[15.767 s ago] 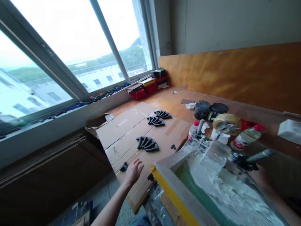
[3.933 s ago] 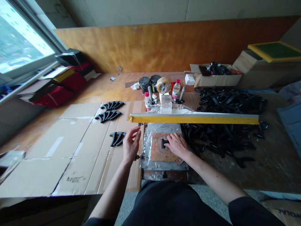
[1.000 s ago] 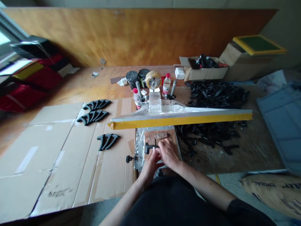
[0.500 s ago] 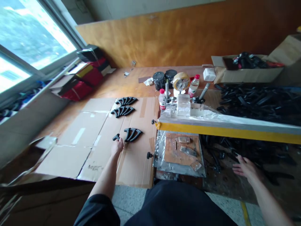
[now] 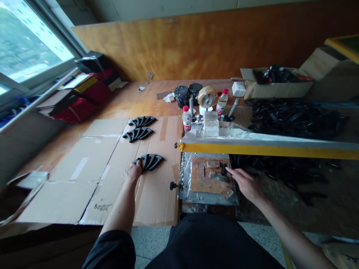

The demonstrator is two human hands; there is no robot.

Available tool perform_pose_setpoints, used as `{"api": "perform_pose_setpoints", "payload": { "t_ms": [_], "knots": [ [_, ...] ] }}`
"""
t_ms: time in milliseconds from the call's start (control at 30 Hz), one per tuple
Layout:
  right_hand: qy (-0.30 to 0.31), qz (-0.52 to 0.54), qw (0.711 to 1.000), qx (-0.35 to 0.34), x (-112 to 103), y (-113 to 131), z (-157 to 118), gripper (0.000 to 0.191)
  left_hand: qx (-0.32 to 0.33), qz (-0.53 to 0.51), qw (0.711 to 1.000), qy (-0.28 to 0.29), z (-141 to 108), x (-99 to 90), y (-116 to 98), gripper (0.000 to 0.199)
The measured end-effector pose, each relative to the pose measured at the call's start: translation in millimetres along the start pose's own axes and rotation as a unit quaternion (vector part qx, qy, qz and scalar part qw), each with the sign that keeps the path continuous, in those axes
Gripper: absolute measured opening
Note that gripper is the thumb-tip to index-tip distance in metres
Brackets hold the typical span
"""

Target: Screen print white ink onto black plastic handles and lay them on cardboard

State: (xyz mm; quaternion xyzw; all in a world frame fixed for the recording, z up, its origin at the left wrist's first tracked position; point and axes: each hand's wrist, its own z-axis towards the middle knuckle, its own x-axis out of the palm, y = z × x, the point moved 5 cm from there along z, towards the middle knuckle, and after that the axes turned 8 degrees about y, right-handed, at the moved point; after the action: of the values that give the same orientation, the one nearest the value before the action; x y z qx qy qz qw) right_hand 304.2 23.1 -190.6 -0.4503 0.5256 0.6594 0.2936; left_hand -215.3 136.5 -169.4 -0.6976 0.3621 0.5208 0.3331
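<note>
My left hand (image 5: 132, 172) is closed on a black curved part (image 5: 136, 161) at the left end of the nearest row of black parts (image 5: 153, 161), on the flattened cardboard (image 5: 157, 194). Two more rows of such parts (image 5: 138, 134) lie farther back on the cardboard. On the right, my right hand (image 5: 243, 180) pinches a small black part (image 5: 223, 169) over the wooden plate (image 5: 198, 179) of the jig, below the yellow-edged frame (image 5: 252, 150). Blocks (image 5: 218, 177) lie on that plate.
The raised frame spans the right side above the jig. Behind it stand bottles (image 5: 222, 101), black jars (image 5: 181, 96) and a tape roll (image 5: 207, 97). Black parts (image 5: 297, 119) are heaped at the right, before an open carton (image 5: 280, 89). A black knob (image 5: 173, 185) sticks out left.
My left hand has brought its part against the nearest row. My right hand has moved left from the black pile to the jig with a black part. The view has shifted slightly.
</note>
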Motion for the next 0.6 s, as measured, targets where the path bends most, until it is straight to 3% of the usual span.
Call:
{"api": "perform_pose_setpoints", "payload": {
  "t_ms": [67, 133, 267, 333, 400, 500, 533, 600],
  "knots": [
    [0.033, -0.063, 0.993, -0.092, 7.3, 36.8, 26.6, 0.055, 0.014, -0.022, 1.0, -0.007, -8.1, -2.4, -16.6, 0.046],
    [0.048, -0.103, 0.985, -0.133, 13.1, 55.0, 44.3, 0.055, 0.057, -0.056, 0.997, -0.012, -16.3, -4.8, -40.1, 0.041],
    [0.059, -0.114, 0.982, -0.14, 17.1, 61.1, 59.4, 0.04, 0.139, -0.135, 0.981, -0.017, -36.9, -19.1, -92.9, 0.042],
    [0.043, -0.094, 0.984, -0.143, 18.8, 62.9, 63.0, 0.035, 0.183, -0.211, 0.96, -0.017, -55.4, -33.3, -121.8, 0.047],
    [0.036, -0.074, 0.981, -0.176, 25.9, 69.5, 65.1, 0.043, 0.251, -0.354, 0.901, 0.001, -82.6, -50.4, -153.4, 0.05],
    [0.063, -0.049, 0.965, -0.25, 42.4, 82.5, 60.9, 0.057, 0.347, -0.563, 0.746, 0.083, -131.9, -72.0, -198.1, 0.053],
    [0.075, -0.032, 0.959, -0.27, 45.7, 85.2, 56.7, 0.054, 0.363, -0.594, 0.709, 0.112, -147.1, -76.3, -209.2, 0.053],
    [0.101, 0.024, 0.949, -0.298, 44.7, 84.4, 44.9, 0.039, 0.374, -0.613, 0.681, 0.142, -171.1, -80.7, -220.8, 0.05]
  ]
}}
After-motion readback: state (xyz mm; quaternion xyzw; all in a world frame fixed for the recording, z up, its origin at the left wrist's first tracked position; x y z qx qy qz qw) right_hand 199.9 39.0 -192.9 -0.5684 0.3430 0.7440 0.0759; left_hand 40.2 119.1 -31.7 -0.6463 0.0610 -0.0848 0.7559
